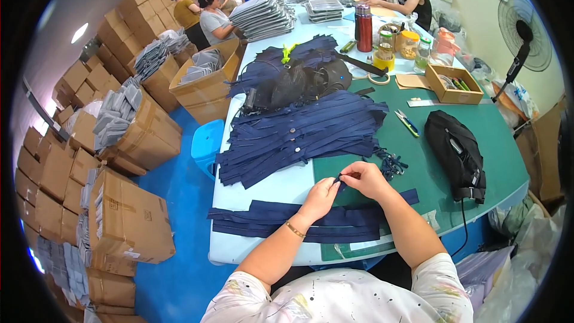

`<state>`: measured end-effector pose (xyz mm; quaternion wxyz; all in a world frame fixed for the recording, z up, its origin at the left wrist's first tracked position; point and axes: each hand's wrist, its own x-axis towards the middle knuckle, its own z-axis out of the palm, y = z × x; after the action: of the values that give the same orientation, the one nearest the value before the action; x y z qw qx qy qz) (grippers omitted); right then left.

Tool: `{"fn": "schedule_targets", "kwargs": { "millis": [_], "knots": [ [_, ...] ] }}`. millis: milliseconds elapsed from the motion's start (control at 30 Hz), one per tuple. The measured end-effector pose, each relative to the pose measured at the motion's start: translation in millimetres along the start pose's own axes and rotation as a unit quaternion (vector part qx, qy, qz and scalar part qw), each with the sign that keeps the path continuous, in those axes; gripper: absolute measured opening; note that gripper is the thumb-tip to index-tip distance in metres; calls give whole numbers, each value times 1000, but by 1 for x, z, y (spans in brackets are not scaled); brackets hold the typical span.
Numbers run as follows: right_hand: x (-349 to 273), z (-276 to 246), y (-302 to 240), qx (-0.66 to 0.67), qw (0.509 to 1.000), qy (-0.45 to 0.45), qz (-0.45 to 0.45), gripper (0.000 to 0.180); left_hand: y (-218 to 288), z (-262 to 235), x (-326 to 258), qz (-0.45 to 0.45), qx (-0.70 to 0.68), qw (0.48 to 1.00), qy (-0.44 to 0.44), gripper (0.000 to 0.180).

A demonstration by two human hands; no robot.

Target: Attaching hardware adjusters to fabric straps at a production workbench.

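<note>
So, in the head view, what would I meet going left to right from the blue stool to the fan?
Blue stool, left hand, right hand, small green-handled tool, black padded item, fan.

Free lane on green mat [420,155] between navy strip pile [323,121] and black bag [453,152]; slim tools [412,130] lie in it.

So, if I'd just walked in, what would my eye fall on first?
Probably the wide heap of navy strips on the table, with the left hand and right hand pinching a small dark piece just nearer than it. Next might be the black bag-like thing on the green surface to the right, and the bright blue stool by the table's left edge.
</note>
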<state>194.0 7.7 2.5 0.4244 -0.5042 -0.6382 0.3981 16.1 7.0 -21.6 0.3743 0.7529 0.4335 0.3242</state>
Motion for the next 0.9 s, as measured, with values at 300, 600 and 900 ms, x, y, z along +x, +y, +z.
{"fn": "schedule_targets", "kwargs": {
  "millis": [300, 600, 900],
  "knots": [
    [-2, -2, -3, -7, 1000, 4, -2, 14, 4, 2, 1, 2, -17, 1000, 21, 19],
    [-1, -13, -2, -3, 997, -61, 47, 14, 4, 3, 0, 16, 29, 999, 10, 20],
    [3, -17, 0, 48, 990, -94, 91, 11, 7, -5, 4, -2, 38, 998, -55, 20]
  ]
}}
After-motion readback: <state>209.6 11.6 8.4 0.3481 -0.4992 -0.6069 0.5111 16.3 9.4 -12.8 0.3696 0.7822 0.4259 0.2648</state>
